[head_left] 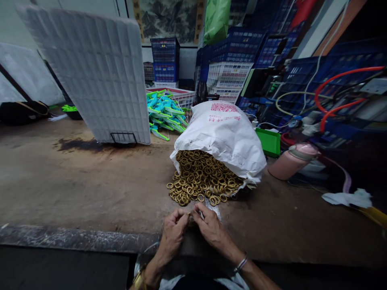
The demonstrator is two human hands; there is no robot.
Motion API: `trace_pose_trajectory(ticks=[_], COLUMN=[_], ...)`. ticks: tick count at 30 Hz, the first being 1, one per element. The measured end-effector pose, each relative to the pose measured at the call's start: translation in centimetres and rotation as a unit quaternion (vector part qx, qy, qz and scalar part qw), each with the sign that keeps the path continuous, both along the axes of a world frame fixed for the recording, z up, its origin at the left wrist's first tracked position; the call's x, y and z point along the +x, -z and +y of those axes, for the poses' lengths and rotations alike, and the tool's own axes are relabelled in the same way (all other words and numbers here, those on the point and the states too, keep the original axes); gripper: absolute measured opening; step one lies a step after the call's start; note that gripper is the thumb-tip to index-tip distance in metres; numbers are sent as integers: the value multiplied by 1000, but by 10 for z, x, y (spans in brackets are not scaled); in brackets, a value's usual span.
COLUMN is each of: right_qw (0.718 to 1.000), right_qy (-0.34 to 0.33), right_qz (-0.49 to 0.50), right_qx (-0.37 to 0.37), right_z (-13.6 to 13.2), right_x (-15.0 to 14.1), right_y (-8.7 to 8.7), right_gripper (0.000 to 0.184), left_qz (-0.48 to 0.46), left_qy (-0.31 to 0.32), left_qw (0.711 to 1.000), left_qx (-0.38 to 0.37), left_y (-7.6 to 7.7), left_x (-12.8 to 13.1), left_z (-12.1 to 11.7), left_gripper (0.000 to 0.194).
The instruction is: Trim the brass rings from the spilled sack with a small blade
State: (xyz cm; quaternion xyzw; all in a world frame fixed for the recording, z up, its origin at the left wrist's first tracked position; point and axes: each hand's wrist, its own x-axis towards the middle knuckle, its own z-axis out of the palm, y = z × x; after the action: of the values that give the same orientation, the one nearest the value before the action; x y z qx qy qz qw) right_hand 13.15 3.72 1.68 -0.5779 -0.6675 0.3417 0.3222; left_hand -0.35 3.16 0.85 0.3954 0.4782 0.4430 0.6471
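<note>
My left hand [174, 228] is closed near the table's front edge, its thumb and fingers pinching a small gold-coloured piece that looks like a ring [189, 214] seen edge-on. Facing it, my right hand [208, 225] is closed too, with a small silvery tool [201, 215] showing between thumb and fingers; most of it is hidden. The fingertips of both hands nearly meet. Just beyond them, a pile of gold rings [193, 185] spills out of a white woven sack [222, 133] lying on its side, its mouth towards me.
On the brown table [90, 189], a tall white padded panel [99, 76] stands at left. Turquoise and green plastic pieces [166, 110] are heaped behind the sack. Right of it are a green tray [268, 141], a pink bottle [292, 161] and crumpled tissue [347, 198]. Stacked crates [231, 74] rise behind.
</note>
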Motion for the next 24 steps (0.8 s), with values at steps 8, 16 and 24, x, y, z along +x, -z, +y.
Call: trace_pose_trajectory(ticks=[8,16,24], right_qw=[976,992,980], right_qy=[13,27,15], right_qz=[152,96,165], right_qx=[-158,-84,-114], right_z=[3,5,5], right_x=[-1,-3,-3], right_y=[10,5,3], right_gripper=[29,25,25], left_qz=[23,-20,-79], left_qy=[7,66,77], left_qw=[996,995,992], left_qx=[91,-74,-57], left_y=[-2,0,-3], left_x=[4,-1,-3], left_z=[-2,-3,-5], left_gripper=[18,30,30])
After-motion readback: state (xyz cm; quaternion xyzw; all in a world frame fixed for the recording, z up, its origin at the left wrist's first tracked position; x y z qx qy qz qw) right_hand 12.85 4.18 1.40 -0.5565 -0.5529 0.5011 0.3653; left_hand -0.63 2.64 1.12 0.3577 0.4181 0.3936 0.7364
